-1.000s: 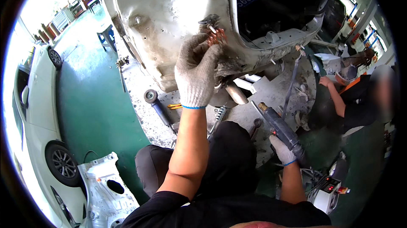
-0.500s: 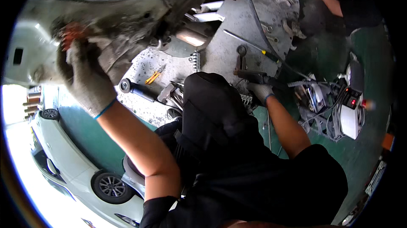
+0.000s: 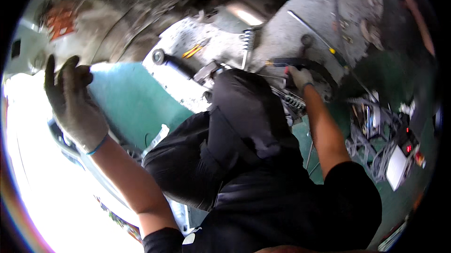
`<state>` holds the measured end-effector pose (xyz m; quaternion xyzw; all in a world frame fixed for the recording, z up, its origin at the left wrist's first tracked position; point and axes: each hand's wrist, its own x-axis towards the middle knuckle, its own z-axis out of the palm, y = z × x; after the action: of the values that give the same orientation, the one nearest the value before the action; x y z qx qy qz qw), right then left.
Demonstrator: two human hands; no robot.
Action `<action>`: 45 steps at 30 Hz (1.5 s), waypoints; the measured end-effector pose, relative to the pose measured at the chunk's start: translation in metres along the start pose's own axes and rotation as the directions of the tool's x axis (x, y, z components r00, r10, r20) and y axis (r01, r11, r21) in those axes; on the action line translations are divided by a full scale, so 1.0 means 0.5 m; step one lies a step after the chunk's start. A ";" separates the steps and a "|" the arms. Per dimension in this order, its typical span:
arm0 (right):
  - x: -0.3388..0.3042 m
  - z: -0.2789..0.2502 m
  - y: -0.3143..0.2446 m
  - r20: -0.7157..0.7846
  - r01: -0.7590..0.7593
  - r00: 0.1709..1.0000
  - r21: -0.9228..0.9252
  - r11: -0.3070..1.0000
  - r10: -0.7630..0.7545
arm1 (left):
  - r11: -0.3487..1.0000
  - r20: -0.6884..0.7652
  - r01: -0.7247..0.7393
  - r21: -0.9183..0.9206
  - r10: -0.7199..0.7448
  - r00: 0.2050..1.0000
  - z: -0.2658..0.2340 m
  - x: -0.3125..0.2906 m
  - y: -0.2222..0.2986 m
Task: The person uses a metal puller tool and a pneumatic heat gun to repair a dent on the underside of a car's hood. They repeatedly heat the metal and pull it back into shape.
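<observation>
My left hand (image 3: 77, 107), in a pale work glove with dark fingertips, is raised at the left with its fingers apart and nothing in it. Just beyond it, a patch of orange-red (image 3: 61, 20) shows on the dirty car body panel (image 3: 105, 39). At the right, my gloved right hand (image 3: 300, 77) is closed round a black welding torch (image 3: 300, 62). The torch's brass-coloured tip points left, and a bit of red shows by my fingers. Motion blurs the picture somewhat.
On the speckled sheet lie yellow-handled pliers (image 3: 191, 51), a black cylindrical power tool (image 3: 171, 64), a coil spring (image 3: 247, 41) and a long screwdriver (image 3: 314, 34). A cart (image 3: 376, 130) with cables stands at the right. Another person's arm (image 3: 413, 8) shows at the upper right.
My left hand has come away from the orange-red patch and its fingers have spread. The view has shifted. My right hand keeps hold of the welding torch.
</observation>
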<state>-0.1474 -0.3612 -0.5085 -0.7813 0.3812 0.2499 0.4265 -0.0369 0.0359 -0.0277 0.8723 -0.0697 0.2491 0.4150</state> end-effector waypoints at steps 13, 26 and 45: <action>-0.082 0.031 -0.136 0.106 0.578 0.816 -0.146 0.803 -0.568 | 0.759 0.513 0.591 0.273 -0.635 0.578 -0.009 -0.154 -0.233; 0.020 0.179 -0.157 0.208 0.661 0.737 -0.423 0.620 -0.643 | 0.758 0.661 0.627 0.179 -0.565 0.494 0.001 -0.123 -0.174; -0.624 0.000 -0.822 -0.288 0.897 -0.016 0.418 -0.140 -0.957 | 0.871 0.240 0.392 -0.297 -0.329 0.913 -0.040 -0.078 -0.068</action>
<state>0.0026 -0.0997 -0.0897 -0.6568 -0.2668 -0.1918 0.6787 -0.0668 0.0699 -0.0597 0.8043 0.0154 0.0704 0.5899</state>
